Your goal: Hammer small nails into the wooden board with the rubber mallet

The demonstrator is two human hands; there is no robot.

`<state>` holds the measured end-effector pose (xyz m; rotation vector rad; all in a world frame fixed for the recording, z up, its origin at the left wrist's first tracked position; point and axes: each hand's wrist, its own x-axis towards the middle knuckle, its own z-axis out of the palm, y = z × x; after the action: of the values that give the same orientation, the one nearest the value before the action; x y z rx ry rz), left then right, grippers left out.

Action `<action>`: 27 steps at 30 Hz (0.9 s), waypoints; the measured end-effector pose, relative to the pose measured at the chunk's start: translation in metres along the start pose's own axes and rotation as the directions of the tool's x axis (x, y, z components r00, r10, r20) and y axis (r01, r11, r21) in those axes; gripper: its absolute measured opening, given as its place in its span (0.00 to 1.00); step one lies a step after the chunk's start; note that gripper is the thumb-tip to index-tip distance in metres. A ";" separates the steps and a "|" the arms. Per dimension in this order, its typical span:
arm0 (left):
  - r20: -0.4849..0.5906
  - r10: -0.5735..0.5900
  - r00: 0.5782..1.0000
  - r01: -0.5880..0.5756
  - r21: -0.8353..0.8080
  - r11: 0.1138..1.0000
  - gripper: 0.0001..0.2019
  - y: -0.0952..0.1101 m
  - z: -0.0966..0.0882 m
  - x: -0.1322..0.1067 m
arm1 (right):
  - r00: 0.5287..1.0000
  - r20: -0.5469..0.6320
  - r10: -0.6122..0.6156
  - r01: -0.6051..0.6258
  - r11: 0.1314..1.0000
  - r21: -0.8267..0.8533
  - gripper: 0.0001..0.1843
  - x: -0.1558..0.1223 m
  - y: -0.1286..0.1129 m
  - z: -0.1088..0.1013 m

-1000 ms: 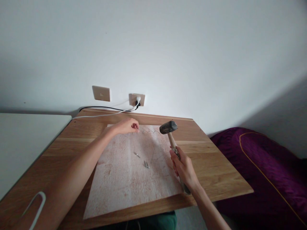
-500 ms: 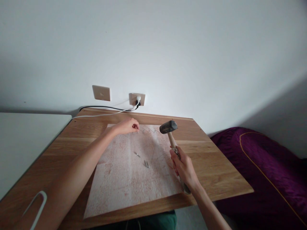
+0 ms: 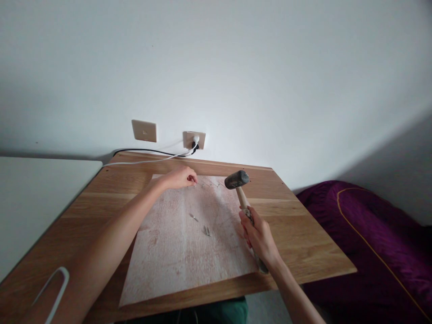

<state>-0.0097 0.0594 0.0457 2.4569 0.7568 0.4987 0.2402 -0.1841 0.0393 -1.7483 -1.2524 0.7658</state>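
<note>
My right hand (image 3: 258,231) is wrapped round the wooden handle of a mallet (image 3: 237,179), whose dark head is raised above the right edge of a pale, wood-patterned board (image 3: 162,256). Near the board's far edge, my left hand (image 3: 184,177) is closed in a pinch on a thin nail, mostly hidden by the fingertips. Just right of those fingers, several thin nails (image 3: 211,185) stand in a row. In the board's middle lie a loose nail (image 3: 194,217) and, closer to me, a pair of loose nails (image 3: 207,231).
The board lies on a wooden table (image 3: 297,238) against a white wall. Cables (image 3: 151,159) run along the back edge to a wall socket (image 3: 194,140). A white surface (image 3: 43,198) adjoins on the left. Purple fabric (image 3: 364,238) lies to the right.
The view has shifted very slightly. Both hands and the mallet stay almost where they were, and the loose nails have not moved on the board.
</note>
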 end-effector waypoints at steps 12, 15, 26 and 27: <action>0.013 -0.010 1.000 0.012 -0.145 0.989 0.09 -0.010 -0.007 -0.007 | 1.000 0.010 -0.008 0.009 1.000 -0.021 0.23 0.001 0.002 0.000; 0.028 -0.048 0.998 0.051 -0.135 0.990 0.09 -0.011 -0.007 -0.008 | 1.000 0.016 -0.014 0.014 1.000 -0.012 0.23 0.001 0.002 0.000; -0.004 -0.070 0.998 0.069 -0.083 0.994 0.09 -0.001 -0.001 -0.004 | 1.000 -0.004 -0.020 0.020 1.000 -0.009 0.25 0.000 -0.002 0.000; -0.007 -0.070 0.997 0.070 -0.084 0.994 0.08 -0.001 -0.001 -0.004 | 1.000 -0.003 -0.020 0.020 1.000 -0.006 0.25 0.000 -0.002 0.000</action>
<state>-0.0133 0.0584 0.0448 2.3436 0.8066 0.5061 0.2390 -0.1832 0.0413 -1.7390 -1.2696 0.7484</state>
